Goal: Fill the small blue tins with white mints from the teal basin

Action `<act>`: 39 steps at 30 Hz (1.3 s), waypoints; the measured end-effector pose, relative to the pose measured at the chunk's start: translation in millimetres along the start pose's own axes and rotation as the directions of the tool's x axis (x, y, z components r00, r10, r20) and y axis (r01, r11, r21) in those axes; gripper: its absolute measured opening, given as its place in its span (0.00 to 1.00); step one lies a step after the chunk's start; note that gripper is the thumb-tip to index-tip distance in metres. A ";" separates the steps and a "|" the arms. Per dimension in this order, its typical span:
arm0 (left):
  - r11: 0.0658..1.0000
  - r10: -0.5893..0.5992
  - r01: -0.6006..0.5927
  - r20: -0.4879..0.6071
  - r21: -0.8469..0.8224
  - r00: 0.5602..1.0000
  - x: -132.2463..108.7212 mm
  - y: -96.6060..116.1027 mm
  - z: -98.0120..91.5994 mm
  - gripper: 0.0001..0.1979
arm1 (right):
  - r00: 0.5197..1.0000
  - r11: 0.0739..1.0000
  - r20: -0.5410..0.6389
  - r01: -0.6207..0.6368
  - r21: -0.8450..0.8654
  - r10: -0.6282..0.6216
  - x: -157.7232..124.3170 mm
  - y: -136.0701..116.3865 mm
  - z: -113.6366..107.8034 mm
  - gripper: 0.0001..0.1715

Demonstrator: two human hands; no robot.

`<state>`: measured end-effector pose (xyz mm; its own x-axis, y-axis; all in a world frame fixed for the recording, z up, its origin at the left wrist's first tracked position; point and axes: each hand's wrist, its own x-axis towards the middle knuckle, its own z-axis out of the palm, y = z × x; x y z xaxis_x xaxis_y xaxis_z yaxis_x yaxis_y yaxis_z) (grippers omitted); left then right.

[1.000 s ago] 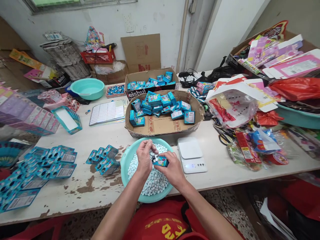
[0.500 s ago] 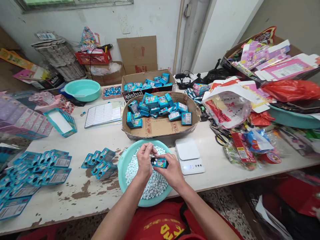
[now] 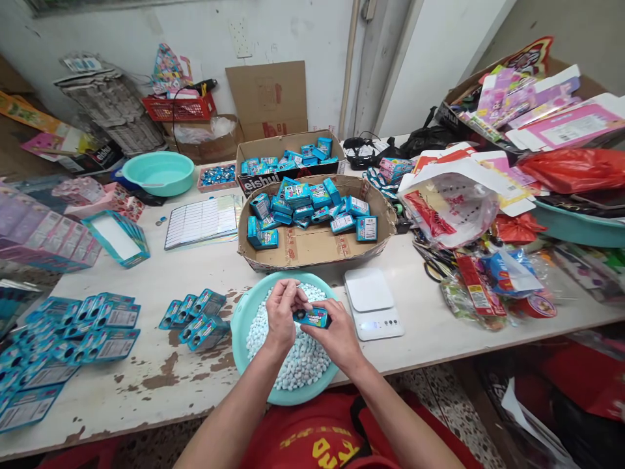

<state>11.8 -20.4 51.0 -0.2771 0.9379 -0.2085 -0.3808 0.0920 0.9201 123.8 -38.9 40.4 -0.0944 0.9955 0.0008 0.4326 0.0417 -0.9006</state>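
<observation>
My right hand [image 3: 336, 327] grips a small blue candy box [image 3: 312, 317], tilted so that its end with the round hole faces left. Close against that end, my left hand [image 3: 282, 314] has its fingers curled together; whatever is in them is hidden. Both hands are over a turquoise basin [image 3: 237, 342] of small white candies [image 3: 297, 368]. To its left stand several blue boxes [image 3: 205, 316] with round holes showing. On the right lies a white digital scale [image 3: 374, 303] with a lit display.
Behind the basin, a cut-down cardboard box [image 3: 312, 254] holds several blue candy boxes. More stand in rows [image 3: 83, 326] at the left. A printed sheet [image 3: 202, 225] and a second turquoise basin [image 3: 159, 174] lie farther back. Scissors [image 3: 432, 267] and heaped packaging [image 3: 488, 280] fill the right side.
White candies seen at the box's hole between my fingers no longer show. The box has tipped slightly in my right hand. The camera view has shifted a little.
</observation>
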 end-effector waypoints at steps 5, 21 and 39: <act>0.979 -0.037 0.018 0.093 0.201 0.995 -0.8 -1.4 1.4 0.13 | 0.999 0.998 -0.002 -0.044 0.039 0.044 1.8 7.2 -1.2 0.20; 0.569 -0.014 -0.097 0.127 0.817 0.992 41.3 -95.9 -66.0 0.10 | 0.996 0.953 -0.037 -0.066 0.295 0.080 -17.0 29.8 -30.0 0.21; 0.975 -0.124 0.095 -0.137 -0.200 0.983 -7.9 3.2 -20.4 0.13 | 0.996 0.997 0.032 0.080 -0.016 -0.079 -15.2 8.5 2.4 0.16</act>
<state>-5.2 -34.3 48.8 -0.3465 0.8645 -0.3641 -0.5739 0.1117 0.8112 126.8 -53.9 31.7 -0.1569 0.9859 0.0582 0.4379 0.1223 -0.8907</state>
